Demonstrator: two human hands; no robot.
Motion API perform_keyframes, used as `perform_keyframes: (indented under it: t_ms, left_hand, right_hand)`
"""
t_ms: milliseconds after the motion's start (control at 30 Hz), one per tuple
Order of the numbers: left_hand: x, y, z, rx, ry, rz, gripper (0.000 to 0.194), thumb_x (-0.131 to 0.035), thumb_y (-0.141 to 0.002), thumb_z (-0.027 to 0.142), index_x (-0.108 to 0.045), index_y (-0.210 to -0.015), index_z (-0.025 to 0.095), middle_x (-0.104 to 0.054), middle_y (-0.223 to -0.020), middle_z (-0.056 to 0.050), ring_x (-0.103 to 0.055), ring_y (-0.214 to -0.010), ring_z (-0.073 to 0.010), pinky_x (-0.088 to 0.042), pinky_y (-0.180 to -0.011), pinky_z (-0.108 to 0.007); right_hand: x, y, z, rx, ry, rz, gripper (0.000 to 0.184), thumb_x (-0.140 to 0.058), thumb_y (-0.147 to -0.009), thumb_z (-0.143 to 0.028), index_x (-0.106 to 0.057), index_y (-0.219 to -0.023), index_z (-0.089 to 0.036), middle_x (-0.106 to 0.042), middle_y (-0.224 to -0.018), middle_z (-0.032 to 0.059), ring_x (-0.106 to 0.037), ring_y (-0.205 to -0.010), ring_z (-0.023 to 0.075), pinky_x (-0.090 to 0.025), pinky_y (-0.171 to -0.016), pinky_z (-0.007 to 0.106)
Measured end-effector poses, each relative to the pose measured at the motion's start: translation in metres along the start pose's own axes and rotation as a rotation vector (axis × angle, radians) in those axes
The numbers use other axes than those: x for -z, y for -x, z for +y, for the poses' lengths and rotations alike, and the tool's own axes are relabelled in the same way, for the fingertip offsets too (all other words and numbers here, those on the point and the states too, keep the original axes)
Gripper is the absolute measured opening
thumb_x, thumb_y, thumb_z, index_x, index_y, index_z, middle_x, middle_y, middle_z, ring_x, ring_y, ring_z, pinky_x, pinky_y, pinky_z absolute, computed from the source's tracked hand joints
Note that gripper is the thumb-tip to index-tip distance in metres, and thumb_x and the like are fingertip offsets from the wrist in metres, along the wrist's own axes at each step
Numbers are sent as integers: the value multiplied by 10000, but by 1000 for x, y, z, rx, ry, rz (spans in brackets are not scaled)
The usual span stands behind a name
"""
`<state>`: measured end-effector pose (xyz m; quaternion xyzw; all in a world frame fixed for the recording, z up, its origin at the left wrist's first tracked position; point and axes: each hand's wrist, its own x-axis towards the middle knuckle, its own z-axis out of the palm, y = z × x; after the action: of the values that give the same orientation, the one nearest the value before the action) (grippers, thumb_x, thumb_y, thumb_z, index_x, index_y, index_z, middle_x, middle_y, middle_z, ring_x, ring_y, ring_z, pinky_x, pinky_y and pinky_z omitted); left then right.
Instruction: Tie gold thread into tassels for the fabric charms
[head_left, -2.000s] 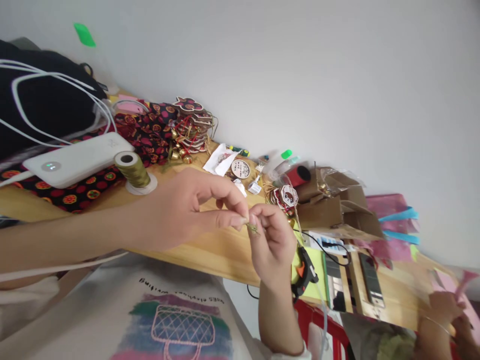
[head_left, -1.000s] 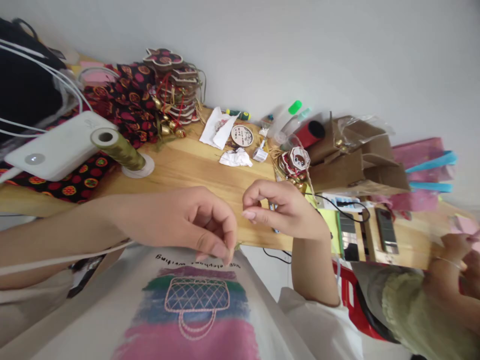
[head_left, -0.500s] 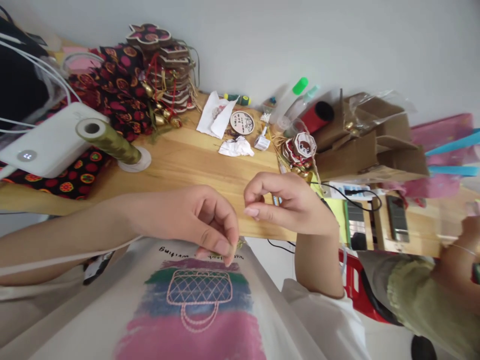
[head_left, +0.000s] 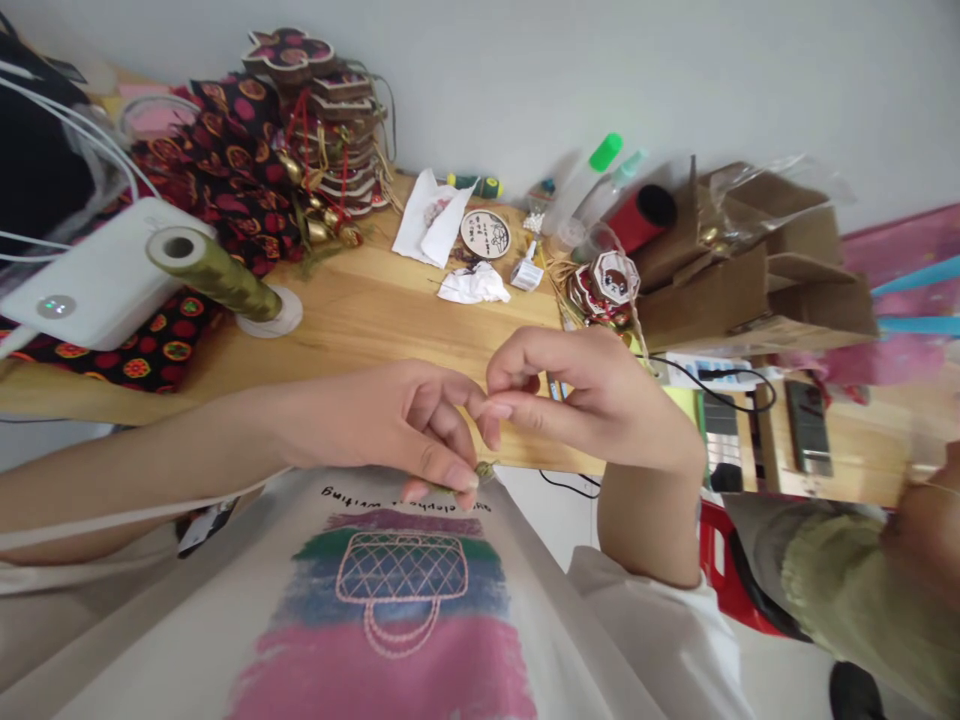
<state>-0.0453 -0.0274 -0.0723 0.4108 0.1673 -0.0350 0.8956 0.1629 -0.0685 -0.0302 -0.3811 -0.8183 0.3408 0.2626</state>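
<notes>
The small green tuft [head_left: 486, 469], which looks like thread, sticks out beside the tip of the left thumb, near the front edge of the wooden table [head_left: 352, 320] and the upper part of the printed shirt [head_left: 405, 660]; the left hand [head_left: 397, 418] seems to grip it between the thumb and a finger beneath, only by a short end; so the first danger, in my judgement, is that it slips out of this narrow pinch and drops past the table edge, where so small a thing would be difficult to find; a second danger is that a fine strand, if one runs between the two hands, is pulled too strongly and snaps or tangles, but I cannot see such a strand clearly. The left forearm enters almost level, with the thumb lowest and the index finger stretched towards the right hand [head_left: 592, 395]; the right forearm rises from below, and its wrist is bent sharply, so that the hand points to the left one; its thumb and index tips come close together, the other fingers are curled, and whether they hold anything I cannot tell; the olive spool [head_left: 225, 280] stands tilted, well apart from both.
</notes>
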Motion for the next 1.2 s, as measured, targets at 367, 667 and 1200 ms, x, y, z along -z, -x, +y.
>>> perform_keyframes:
  t_ms: [367,667,1200]
  left_hand:
    - [-5,-2,2,7,18,58,121,-766,-739,88,-667,-736,156,-742,-671,35,-571,-438,-35,-438,-441,-125]
    - [-5,-6,4,-80,-1,280,112,-763,-706,82,-668,-702,140,-755,-656,20,-555,-422,-44,-449,-435,-132]
    - [-9,-11,5,-283,-12,372,131,-721,-772,77,-771,-729,191,-708,-620,68,-570,-468,-14,-452,-489,-94]
  right_hand:
    - [-10,-4,1,-6,14,42,178,-599,-949,-277,-582,-801,-179,-562,-636,-57,-500,-556,65,-413,-532,197]
    - [-16,12,-12,-260,96,525,138,-619,-927,-253,-653,-816,-179,-671,-784,-1,-597,-728,100,-475,-657,233]
    - [-25,20,-23,-308,14,417,52,-719,-839,-133,-697,-815,-173,-720,-698,-60,-624,-616,38,-489,-610,134]
